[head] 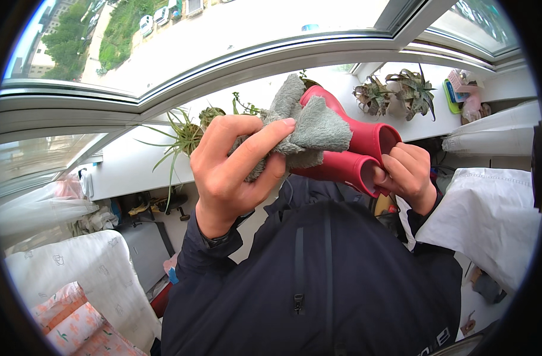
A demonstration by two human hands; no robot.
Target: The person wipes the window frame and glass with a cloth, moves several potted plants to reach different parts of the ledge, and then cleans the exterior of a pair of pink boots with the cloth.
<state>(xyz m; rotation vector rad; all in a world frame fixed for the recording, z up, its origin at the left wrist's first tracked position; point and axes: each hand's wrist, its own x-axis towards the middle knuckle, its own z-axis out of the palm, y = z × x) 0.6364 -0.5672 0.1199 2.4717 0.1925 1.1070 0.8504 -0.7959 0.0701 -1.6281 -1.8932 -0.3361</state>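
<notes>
A pair of small red rubber boots [362, 133] is held up in front of my chest, their open tops turned toward my right side. My right hand [409, 173] grips both boots together at the rims of their shafts. A grey-green fluffy cloth [322, 127] is bunched in my left hand [226, 164], between the thumb and fingers. Part of the cloth lies against the boots and hides much of their foot ends. Both hands are above the near side of a white windowsill.
On the white windowsill [128, 155] stand a spiky-leaved plant [184, 135] at left and succulents [411, 91] at right. A pink basket [460, 82] sits farther right. White cloth covers [480, 209] hang at right, with a patterned cover [84, 267] at left. Window frames [253, 62] run along the far side.
</notes>
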